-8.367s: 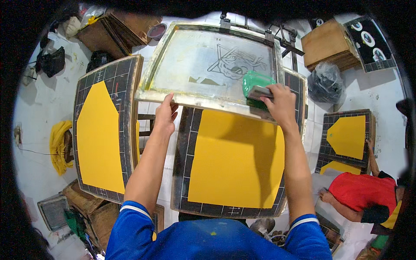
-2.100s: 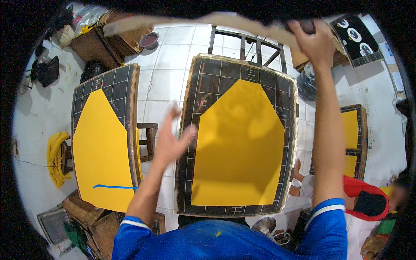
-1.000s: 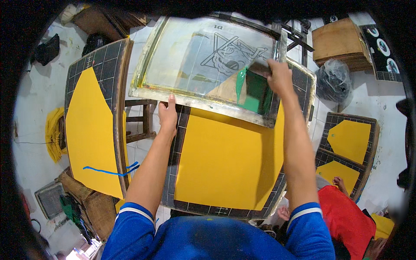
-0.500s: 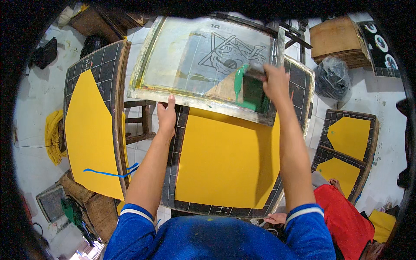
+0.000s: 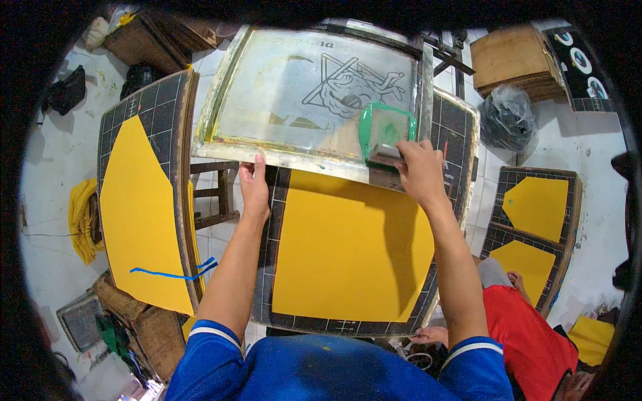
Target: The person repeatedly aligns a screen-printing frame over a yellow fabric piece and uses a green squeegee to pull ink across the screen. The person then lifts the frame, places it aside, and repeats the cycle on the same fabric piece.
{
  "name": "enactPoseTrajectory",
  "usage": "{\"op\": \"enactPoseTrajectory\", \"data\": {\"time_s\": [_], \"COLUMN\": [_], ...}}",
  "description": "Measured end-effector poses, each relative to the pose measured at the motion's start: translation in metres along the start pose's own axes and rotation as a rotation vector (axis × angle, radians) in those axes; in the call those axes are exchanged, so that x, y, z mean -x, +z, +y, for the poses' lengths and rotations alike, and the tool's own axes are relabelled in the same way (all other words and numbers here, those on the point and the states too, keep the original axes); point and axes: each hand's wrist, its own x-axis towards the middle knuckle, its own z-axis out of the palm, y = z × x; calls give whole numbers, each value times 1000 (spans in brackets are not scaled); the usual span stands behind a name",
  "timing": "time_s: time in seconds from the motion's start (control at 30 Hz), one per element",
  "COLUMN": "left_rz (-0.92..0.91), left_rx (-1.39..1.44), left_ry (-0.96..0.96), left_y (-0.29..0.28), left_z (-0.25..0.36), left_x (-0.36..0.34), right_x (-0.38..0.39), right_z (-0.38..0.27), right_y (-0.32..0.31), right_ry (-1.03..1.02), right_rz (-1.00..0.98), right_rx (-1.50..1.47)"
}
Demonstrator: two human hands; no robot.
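My left hand [image 5: 254,190] grips the near edge of a screen-printing frame [image 5: 301,162], its thumb on top of the rim. The mesh carries a dark line drawing, and the frame is tilted up over the far part of a yellow fabric piece [image 5: 348,254]. That fabric lies flat on a dark gridded board [image 5: 262,294]. In my right hand [image 5: 422,172] is a squeegee [image 5: 386,154], resting on the mesh at the near right corner. Green ink [image 5: 365,134] edges a patch just beyond it. My right fingers close around the squeegee, partly hiding it.
To the left stands another gridded board with yellow fabric [image 5: 140,220] and a blue strip [image 5: 167,273]. At right, smaller boards bear yellow pieces [image 5: 538,207]. A person in red [image 5: 518,321] sits close by my right arm. Stacked brown boards [image 5: 511,63] stand far right.
My right hand and the squeegee have come nearer to me along the mesh, exposing a green-rimmed patch. The frame has shifted slightly left; my left hand still holds its edge.
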Motion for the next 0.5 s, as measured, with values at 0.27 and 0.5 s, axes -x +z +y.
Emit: {"op": "enactPoseTrajectory", "data": {"time_s": [0.27, 0.5], "left_rz": [26, -69], "left_rx": [-7, 113], "left_ry": [-9, -127], "left_y": [5, -9], "left_z": [3, 3], "left_x": [3, -4], "right_x": [-123, 39], "right_z": [30, -16], "right_y": [-17, 35], "right_ry": [113, -32], "right_rz": [-115, 147], "right_rx": [-2, 28]}}
